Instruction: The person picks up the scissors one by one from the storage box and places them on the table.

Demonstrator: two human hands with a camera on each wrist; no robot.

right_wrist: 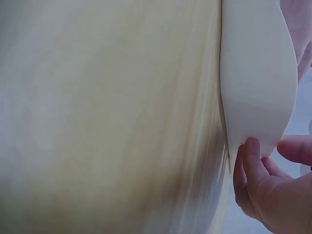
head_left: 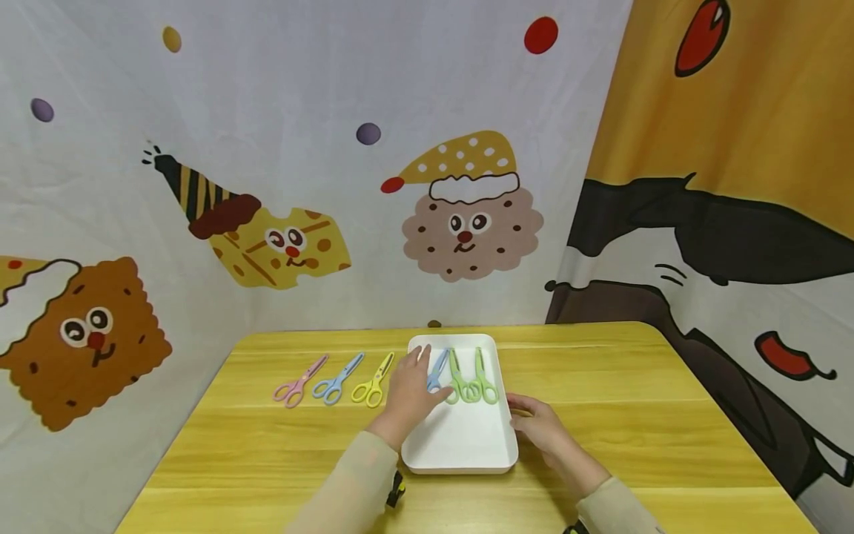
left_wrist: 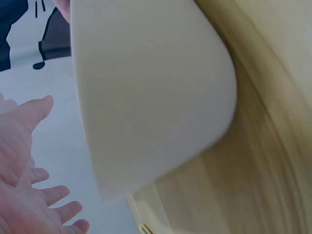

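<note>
A white tray point(head_left: 460, 441) stands on the table, with blue scissors point(head_left: 439, 367) and two pairs of green scissors point(head_left: 456, 371) lying in its far half. Above the tray's left side is my left hand point(head_left: 412, 387), its fingers spread; nothing shows in the palm in the left wrist view. It partly covers the blue scissors' handles, and whatever lies beneath it is hidden. At the tray's right wall, my right hand point(head_left: 540, 424) grips the edge. The right wrist view has its fingertips point(right_wrist: 252, 146) against the outer wall and the thumb at the rim.
Left of the tray, pink scissors point(head_left: 300, 381), another blue pair point(head_left: 338, 378) and yellow scissors point(head_left: 373, 380) lie in a row on the wooden table point(head_left: 267, 460). A printed cloth point(head_left: 320, 74) hangs behind the table's far edge.
</note>
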